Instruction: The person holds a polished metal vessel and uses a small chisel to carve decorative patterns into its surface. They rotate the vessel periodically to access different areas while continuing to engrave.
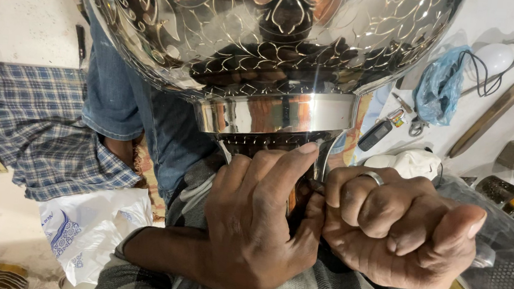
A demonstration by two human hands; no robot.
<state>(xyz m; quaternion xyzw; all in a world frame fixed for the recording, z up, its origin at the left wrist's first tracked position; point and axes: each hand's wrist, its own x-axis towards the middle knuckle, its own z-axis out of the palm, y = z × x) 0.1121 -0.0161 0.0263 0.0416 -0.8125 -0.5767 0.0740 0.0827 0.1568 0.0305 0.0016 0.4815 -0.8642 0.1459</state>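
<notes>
A large polished metal vessel, engraved with flowers and scale-like patterns, fills the top of the view, its ringed foot pointing toward me. My left hand is curled under that foot, with the thumb pressed up against its rim. My right hand, a ring on one finger, is clenched in a fist right beside it. A small dark tool shows only as a sliver between the two hands, and its tip is hidden at the foot's edge.
A blue-jeaned leg and a checked cloth lie at left, with a white plastic bag below. At right are a blue plastic bag, a white lamp with cable, a key fob and a wooden stick.
</notes>
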